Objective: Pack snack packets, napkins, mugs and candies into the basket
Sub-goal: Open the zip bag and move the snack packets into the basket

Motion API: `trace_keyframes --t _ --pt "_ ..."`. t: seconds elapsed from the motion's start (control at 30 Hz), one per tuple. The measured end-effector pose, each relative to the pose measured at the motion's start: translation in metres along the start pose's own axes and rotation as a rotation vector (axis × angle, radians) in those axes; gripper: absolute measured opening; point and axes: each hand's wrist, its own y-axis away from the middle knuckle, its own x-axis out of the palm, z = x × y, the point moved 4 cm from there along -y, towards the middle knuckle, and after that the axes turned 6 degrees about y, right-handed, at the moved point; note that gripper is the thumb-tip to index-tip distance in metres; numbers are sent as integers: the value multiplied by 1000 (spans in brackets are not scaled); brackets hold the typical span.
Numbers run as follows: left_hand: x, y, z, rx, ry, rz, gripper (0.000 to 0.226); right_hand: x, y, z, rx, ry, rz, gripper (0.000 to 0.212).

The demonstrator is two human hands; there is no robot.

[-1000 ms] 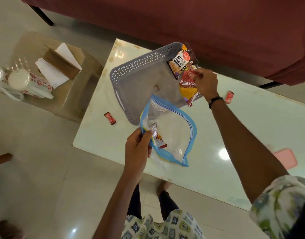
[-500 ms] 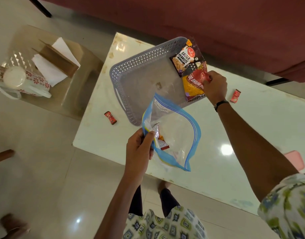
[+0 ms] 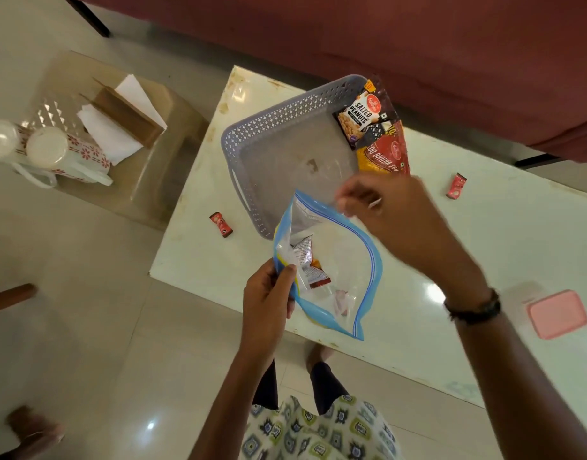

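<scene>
A grey perforated basket (image 3: 272, 127) stands on the white table (image 3: 484, 247). Two snack packets lean in its far right corner: salted peanuts (image 3: 360, 116) and a red-yellow bhujia packet (image 3: 385, 154). My left hand (image 3: 268, 293) pinches the near rim of a clear zip bag (image 3: 338, 267) with a blue seal, held over the table's front edge. A snack packet (image 3: 307, 263) lies inside it. My right hand (image 3: 385, 207), blurred and holding nothing, hovers at the bag's far rim, fingers loosely bent. Two red candies lie on the table, one left (image 3: 221, 224), one right (image 3: 456, 185).
A low glass side table (image 3: 159, 161) at the left carries two floral mugs (image 3: 63, 154), white napkins (image 3: 109, 134) and a brown cardboard holder (image 3: 126, 117). A pink lid (image 3: 557, 313) lies at the table's right. A maroon sofa (image 3: 418, 44) runs behind.
My right hand let go of the red-yellow packet, which now leans in the basket, and drew back toward the bag's opening. My left hand kept its hold on the bag.
</scene>
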Motion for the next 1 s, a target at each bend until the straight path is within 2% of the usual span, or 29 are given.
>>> trace_keyframes --t 0.1,0.27,0.43,0.57,0.67,0.77,0.87,1.0 --pt "-5 4 1 18 -6 -9 32 48 19 6 96 114 237 10" --pt "-10 12 6 25 15 8 31 117 18 -28 259 628 421 24" --pt "-18 19 16 27 -5 34 33 156 14 -67 352 701 509 33" --pt "-21 21 21 38 -2 60 34 173 14 -79 299 678 395 22" --pt "-22 21 23 47 -13 70 33 164 15 -76 274 467 168 6" --pt "-24 18 22 50 -26 50 31 158 21 -75 260 222 6 7" --pt "-27 16 22 48 -8 52 30 166 29 -76 278 99 55 1" --pt "-32 15 25 43 2 47 31 184 34 -81 350 264 79 16"
